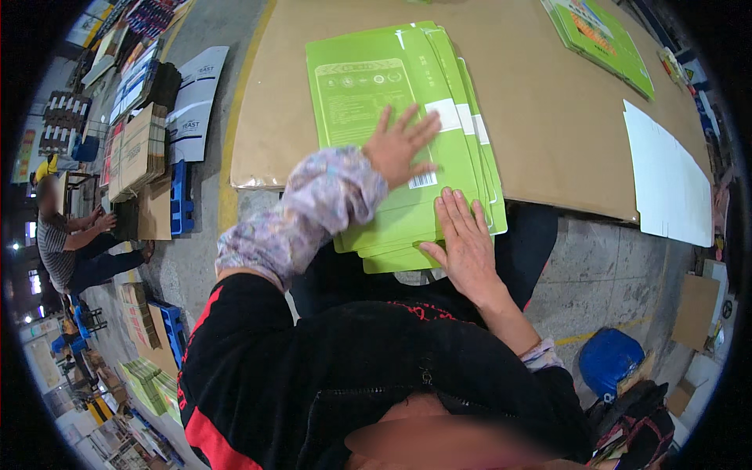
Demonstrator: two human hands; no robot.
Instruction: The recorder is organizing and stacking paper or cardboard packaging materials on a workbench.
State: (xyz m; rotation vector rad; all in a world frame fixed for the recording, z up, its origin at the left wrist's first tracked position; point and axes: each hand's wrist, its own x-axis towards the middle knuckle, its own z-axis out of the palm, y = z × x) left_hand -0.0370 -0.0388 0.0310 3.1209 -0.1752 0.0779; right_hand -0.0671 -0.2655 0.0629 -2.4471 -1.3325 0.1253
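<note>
A small fanned stack of flat green cartons [360, 117] lies on the brown-covered table, its near end jutting past the front edge. Across the top carton rests my left hand [402, 146], fingers spread and palm down, beside a white patch and a barcode. My right hand [468, 243] lies flat with fingers extended on the near right corner of the stack, and its thumb points left. Neither hand grips anything. The cartons underneath show mostly along the right and near edges, each a little offset from the one above.
More green cartons [607, 43] with a food picture lie at the table's far right. A white sheet [668, 176] overhangs the right edge. A blue drum-like container [615, 360] stands on the floor at right. Leftward, a seated person [63, 243] works near bundled cardboard [137, 153].
</note>
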